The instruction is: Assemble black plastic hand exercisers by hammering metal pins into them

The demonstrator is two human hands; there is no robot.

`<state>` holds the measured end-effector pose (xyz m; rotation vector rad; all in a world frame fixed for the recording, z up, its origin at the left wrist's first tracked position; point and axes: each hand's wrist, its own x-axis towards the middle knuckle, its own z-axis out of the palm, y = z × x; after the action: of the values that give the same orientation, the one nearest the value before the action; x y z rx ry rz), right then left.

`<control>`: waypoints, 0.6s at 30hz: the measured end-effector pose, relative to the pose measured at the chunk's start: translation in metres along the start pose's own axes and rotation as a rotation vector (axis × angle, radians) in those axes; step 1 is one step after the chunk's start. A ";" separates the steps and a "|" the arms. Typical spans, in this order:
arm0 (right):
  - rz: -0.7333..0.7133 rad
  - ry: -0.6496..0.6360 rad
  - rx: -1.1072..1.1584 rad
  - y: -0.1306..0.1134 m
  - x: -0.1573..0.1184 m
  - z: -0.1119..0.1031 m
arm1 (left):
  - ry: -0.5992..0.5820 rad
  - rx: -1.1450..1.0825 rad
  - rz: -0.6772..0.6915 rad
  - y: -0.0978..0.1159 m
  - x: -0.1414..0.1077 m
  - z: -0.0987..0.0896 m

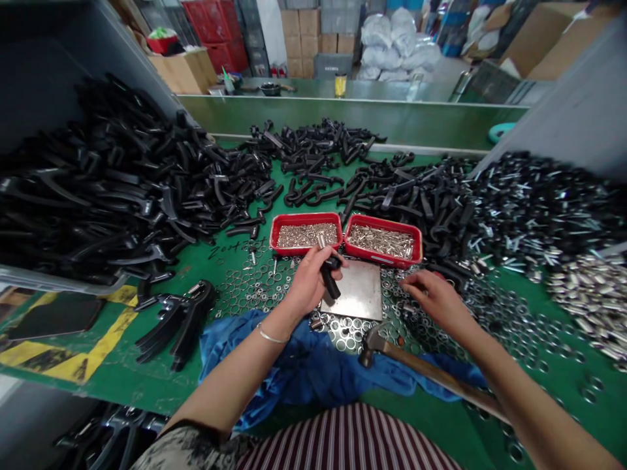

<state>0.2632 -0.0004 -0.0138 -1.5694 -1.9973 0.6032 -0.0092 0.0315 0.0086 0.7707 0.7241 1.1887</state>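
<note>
A green bench (193, 261) with heaped black parts (122, 176) at left and far.
A blue cloth (304, 365) lies near, a hammer (421, 368) partly across it; farther off sit two red trays (382, 258) of small metal pieces, a metal plate (360, 294) just nearer. The left hand (311, 279) grips a black piece (330, 282) above the plate's left side; the right hand (438, 300), fingers curled, hovers right of it, whether holding anything cannot be told. Metal rings (345, 333) lie scattered around.

Red crates (215, 26) back left, cardboard boxes (300, 25) stacked centre, plump white sacks (398, 40) right of them, yellow jar (339, 85) out front!
</note>
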 end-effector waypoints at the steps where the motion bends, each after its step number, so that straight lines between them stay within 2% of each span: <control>1: -0.027 -0.024 -0.087 0.004 -0.003 0.004 | -0.010 -0.042 0.000 -0.001 0.009 0.001; 3: -0.044 -0.031 -0.262 0.008 -0.008 0.015 | -0.048 -0.088 -0.024 -0.009 0.020 0.003; 6: -0.035 -0.017 -0.473 0.009 -0.007 0.026 | -0.076 -0.100 -0.065 -0.028 0.023 0.008; 10: -0.077 -0.043 -0.451 0.004 0.001 0.017 | -0.044 -0.017 -0.064 -0.045 0.009 0.009; 12: -0.062 0.039 -0.287 -0.007 0.004 0.010 | -0.030 0.130 -0.003 -0.045 0.003 0.006; 14: 0.024 0.118 0.026 -0.025 0.005 0.011 | -0.024 0.332 0.097 -0.043 0.000 0.004; 16: 0.163 0.121 0.424 -0.046 0.006 0.019 | -0.027 0.505 0.200 -0.041 -0.001 0.002; 18: 0.291 0.062 0.775 -0.064 0.007 0.034 | -0.027 0.607 0.271 -0.040 -0.001 0.000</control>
<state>0.1925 -0.0090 0.0013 -1.3436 -1.2406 1.2405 0.0114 0.0227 -0.0242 1.4210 0.9977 1.2039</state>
